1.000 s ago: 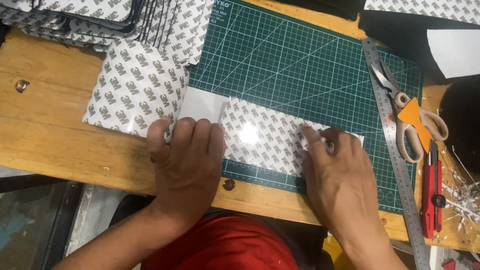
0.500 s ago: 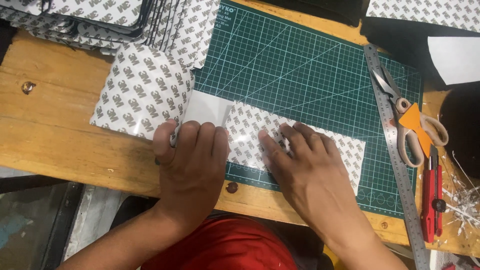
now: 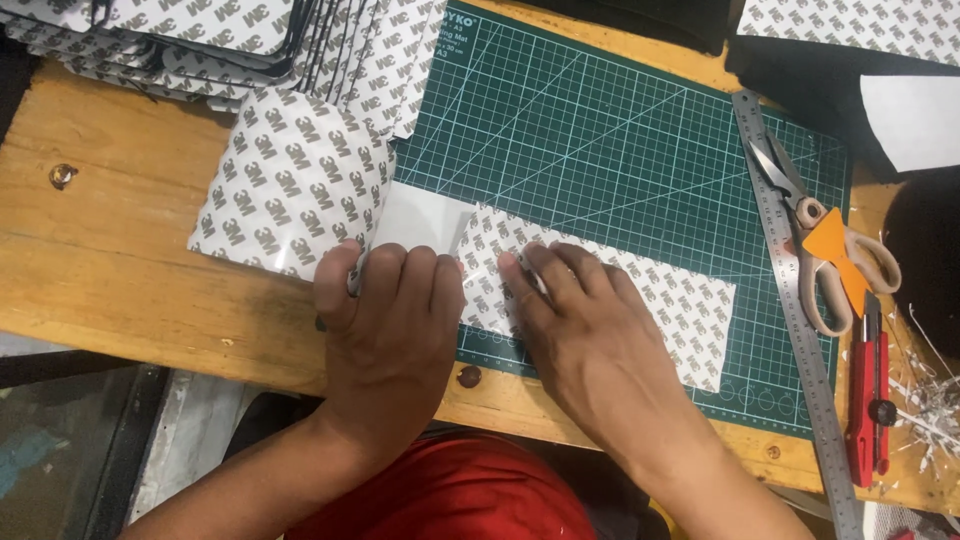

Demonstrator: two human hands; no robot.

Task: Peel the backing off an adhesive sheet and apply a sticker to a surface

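Note:
A strip of printed white adhesive sheet [image 3: 690, 315] lies flat on the green cutting mat [image 3: 620, 150]. Its backing liner [image 3: 290, 190] is peeled back and curls up at the left, baring a plain white patch [image 3: 420, 220]. My left hand [image 3: 390, 330] grips the curled liner at the fold, fingers closed over it. My right hand [image 3: 590, 340] lies palm down on the strip just right of the fold, fingertips pressing it to the mat.
A steel ruler [image 3: 795, 300] runs down the mat's right edge. Scissors [image 3: 830, 250] with an orange tag and a red utility knife [image 3: 870, 400] lie beside it. Stacks of printed sheets [image 3: 180, 40] fill the back left of the wooden bench [image 3: 110, 260]. Paper shreds [image 3: 935, 400] sit at far right.
My right hand has slid left along the strip, from its right end to beside my left hand. The left hand has kept its hold on the liner.

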